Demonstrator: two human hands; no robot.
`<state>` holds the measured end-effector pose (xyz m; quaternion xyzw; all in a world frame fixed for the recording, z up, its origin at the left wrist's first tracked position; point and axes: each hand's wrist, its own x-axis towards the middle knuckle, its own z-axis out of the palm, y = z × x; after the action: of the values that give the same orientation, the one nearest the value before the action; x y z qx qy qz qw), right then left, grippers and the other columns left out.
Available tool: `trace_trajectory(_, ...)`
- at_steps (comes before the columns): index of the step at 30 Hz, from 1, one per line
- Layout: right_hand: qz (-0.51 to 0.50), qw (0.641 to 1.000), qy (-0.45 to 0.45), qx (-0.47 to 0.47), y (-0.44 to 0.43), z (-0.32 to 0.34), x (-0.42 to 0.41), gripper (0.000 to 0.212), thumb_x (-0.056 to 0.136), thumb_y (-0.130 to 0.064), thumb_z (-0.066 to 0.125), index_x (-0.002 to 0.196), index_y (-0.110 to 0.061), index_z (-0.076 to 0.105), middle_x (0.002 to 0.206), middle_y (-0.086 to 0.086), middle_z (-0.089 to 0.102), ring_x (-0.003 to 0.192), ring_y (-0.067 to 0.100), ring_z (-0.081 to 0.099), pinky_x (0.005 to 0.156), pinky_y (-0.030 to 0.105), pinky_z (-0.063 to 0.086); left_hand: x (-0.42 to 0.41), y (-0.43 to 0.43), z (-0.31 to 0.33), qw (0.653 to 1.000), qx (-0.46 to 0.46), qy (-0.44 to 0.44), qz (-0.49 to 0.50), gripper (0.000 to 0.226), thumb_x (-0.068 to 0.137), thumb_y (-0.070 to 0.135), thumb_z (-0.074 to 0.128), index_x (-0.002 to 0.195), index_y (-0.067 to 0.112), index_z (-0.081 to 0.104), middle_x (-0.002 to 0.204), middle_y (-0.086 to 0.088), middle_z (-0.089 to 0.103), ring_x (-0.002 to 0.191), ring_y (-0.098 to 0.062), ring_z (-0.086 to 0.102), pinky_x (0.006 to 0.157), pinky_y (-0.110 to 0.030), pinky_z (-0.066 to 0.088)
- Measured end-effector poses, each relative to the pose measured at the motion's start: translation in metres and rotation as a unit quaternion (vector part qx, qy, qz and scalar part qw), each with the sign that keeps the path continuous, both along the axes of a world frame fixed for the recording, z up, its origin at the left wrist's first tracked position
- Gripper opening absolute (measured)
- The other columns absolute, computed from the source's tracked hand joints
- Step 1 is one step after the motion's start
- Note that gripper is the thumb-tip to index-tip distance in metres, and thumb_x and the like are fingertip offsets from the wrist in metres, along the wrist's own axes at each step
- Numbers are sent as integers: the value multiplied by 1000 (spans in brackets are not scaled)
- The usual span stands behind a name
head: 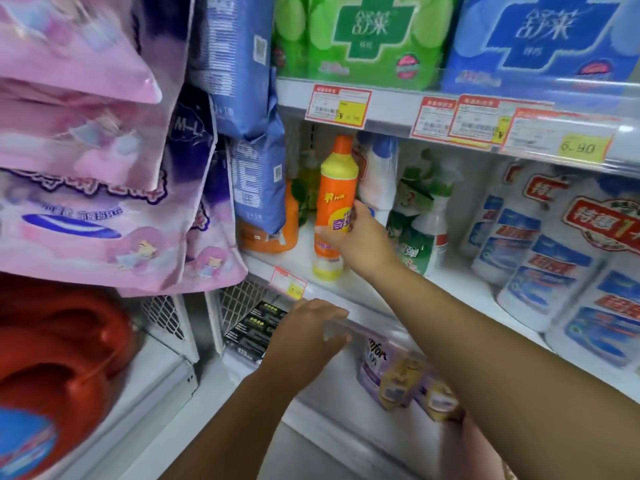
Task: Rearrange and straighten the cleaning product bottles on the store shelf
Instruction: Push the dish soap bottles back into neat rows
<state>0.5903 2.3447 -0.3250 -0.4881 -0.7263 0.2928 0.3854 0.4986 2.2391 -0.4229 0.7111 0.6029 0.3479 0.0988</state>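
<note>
Orange-and-yellow tall plastic bottle (pixel 334 202) near upright, right hand (pixel 349 233) wrapped round its label, probably to square it; left hand (pixel 308 337), loose-fingered and empty, braces on white shelf edge (pixel 360 299).

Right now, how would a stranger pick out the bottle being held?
Find the middle shelf, under the price tags. Near its left end the right hand grips an orange bottle; its yellow shoulder sets it apart from the white bottle and green-labelled sprayers beside it.
</note>
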Motion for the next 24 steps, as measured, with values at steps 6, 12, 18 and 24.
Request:
trace_trajectory(6,-64,998,-6,26,0,-1,-9,61,76,-38,75,123,-13,45,121,8,62,106,28,61,90,44,50,6,1,1,1000,4,5,1,38,82,39,64,119,31,60,121,12,59,109,-10,47,95,-19,30)
trace_trajectory(12,34,997,55,33,-46,4,64,63,70,-29,80,122,-23,45,119,-4,63,105,13,62,93,40,51,24,-2,1,999,-14,33,-37,38,82,37,63,120,31,59,123,11,58,114,-10,46,94,-19,31)
trace_trajectory(18,-14,993,100,58,-106,21,171,51,74,-24,80,116,-25,51,113,-12,65,103,0,62,89,24,52,74,-3,21,996,-22,38,-75,37,82,30,66,118,27,62,121,8,59,115,-13,45,89,-17,30)
trace_trajectory(24,-136,982,99,83,-159,15,295,53,69,-20,82,114,-20,55,106,-10,68,97,5,64,85,24,52,163,4,37,988,2,59,-144,38,78,39,67,115,29,63,114,9,61,109,-14,50,90,-21,35)
